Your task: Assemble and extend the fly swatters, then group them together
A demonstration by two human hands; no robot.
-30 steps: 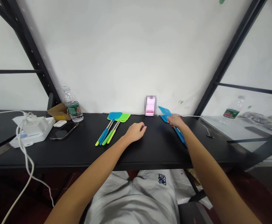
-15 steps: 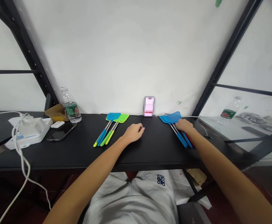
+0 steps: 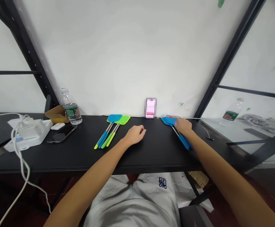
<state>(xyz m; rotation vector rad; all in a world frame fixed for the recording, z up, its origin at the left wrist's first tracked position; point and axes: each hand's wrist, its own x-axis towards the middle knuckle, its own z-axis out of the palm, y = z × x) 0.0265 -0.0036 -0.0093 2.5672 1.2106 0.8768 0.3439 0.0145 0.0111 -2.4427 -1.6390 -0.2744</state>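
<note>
Loosely curled on the black table, my left hand [image 3: 135, 135] is closed with nothing visible in it. It lies to the right of a pile of blue and green fly swatters [image 3: 122, 119], their handles pointing toward me. My right hand [image 3: 184, 126] is at the other pile of blue fly swatters [image 3: 182, 139], its fingers closed at the upper shafts and mesh heads, gripping a fly swatter. My hand covers part of that pile and the fingertips. A bit of red shows at the top edge of the heads.
A phone with a lit screen [image 3: 151, 108] leans upright on the wall. At the left are a water bottle [image 3: 72, 109], a cardboard box [image 3: 57, 114], a dark phone [image 3: 62, 134], a white case [image 3: 58, 126] and a power strip [image 3: 37, 137] with cables. Black frame posts [image 3: 224, 66] flank the table.
My right hand has shifted slightly left and the raised blue swatter head has come down over the others. The red handle beside the pile is now hidden. My left hand stays still.
</note>
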